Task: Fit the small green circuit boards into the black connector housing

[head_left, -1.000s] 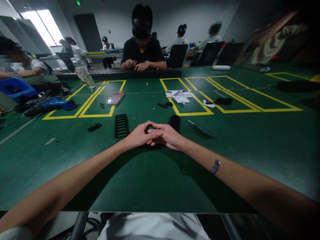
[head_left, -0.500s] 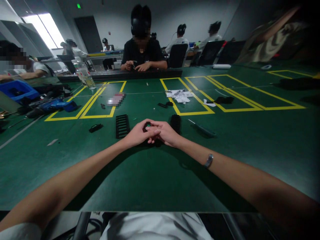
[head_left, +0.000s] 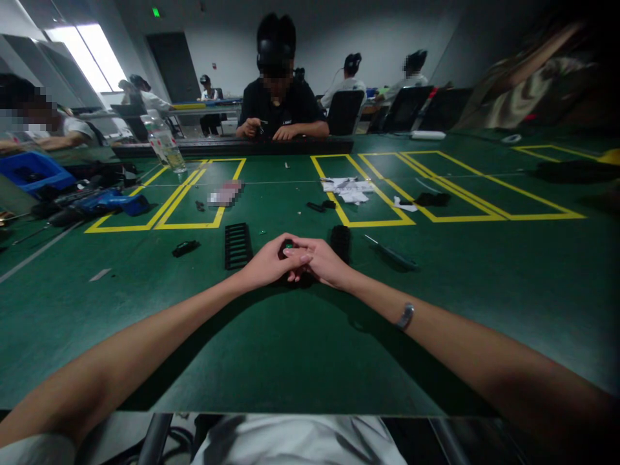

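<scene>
My left hand (head_left: 269, 259) and my right hand (head_left: 323, 261) meet over the table, fingers curled and overlapping. Between them a small black part with a green spot (head_left: 288, 246) shows through the gap; most of it is hidden by my fingers. Just left of my left hand lies a black slotted rack (head_left: 236, 246). Beside my right hand is a second black ribbed piece (head_left: 341, 243), partly covered by the hand. Farther right rests a dark-handled screwdriver-like tool (head_left: 392, 252) with a thin metal tip.
The green table (head_left: 290, 349) carries yellow tape outlines. Crumpled white paper (head_left: 349, 190) lies ahead, with small black parts (head_left: 185, 248) scattered about. At left are a blue power drill (head_left: 111, 202), a blue bin (head_left: 33, 175) and bottles (head_left: 165, 145). A person (head_left: 281, 97) sits opposite.
My hands stay together around the small black part with almost no movement. The view has shifted very slightly, and the person opposite has raised one hand's small object a little.
</scene>
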{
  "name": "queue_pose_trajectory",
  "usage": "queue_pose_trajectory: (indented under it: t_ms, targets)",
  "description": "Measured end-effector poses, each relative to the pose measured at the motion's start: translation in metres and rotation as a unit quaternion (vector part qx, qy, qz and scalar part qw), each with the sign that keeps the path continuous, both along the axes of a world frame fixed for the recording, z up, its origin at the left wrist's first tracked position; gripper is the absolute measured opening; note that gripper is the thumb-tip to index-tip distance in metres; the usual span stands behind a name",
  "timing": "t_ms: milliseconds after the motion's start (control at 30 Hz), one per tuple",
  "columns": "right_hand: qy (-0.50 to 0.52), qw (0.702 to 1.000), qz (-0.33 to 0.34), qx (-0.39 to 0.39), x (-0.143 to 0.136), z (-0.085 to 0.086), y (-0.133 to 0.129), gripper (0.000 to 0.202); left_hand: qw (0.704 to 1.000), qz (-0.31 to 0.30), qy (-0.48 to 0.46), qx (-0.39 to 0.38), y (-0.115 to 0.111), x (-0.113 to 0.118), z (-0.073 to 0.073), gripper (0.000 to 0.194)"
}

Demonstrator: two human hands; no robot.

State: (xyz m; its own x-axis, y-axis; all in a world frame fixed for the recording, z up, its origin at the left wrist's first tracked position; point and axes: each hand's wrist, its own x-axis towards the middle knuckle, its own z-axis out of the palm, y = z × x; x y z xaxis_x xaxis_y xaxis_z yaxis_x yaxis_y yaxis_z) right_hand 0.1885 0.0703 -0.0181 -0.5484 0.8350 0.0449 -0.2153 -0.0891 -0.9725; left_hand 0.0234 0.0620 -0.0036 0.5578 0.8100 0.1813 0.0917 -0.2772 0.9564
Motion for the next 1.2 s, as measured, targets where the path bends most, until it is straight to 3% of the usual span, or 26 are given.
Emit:
queue_pose_trajectory:
  t_ms: [533, 733, 1000, 1200]
  targets:
    - [0.013, 1.000, 0.018, 0.019, 0.0006, 0.0012, -0.0010, 0.025, 1.000, -0.001, -0.015, -0.009, 0.0022, 0.0009, -0.0013, 0.052]
    - [0.012, 1.000, 0.017, 0.021, 0.0023, -0.0006, -0.0004, 0.035, 1.000, -0.010, -0.013, -0.027, 0.0002, 0.0005, 0.0030, 0.043]
    - [0.000, 0.999, 0.015, 0.029, 0.0014, 0.0041, -0.0031, 0.026, 0.999, -0.014, -0.011, -0.035, -0.0001, 0.0011, 0.0036, 0.041]
    - [0.002, 0.999, 0.014, 0.034, 0.0014, 0.0045, -0.0040, 0.030, 0.999, -0.022, -0.023, -0.037, -0.0002, 0.0015, 0.0029, 0.041]
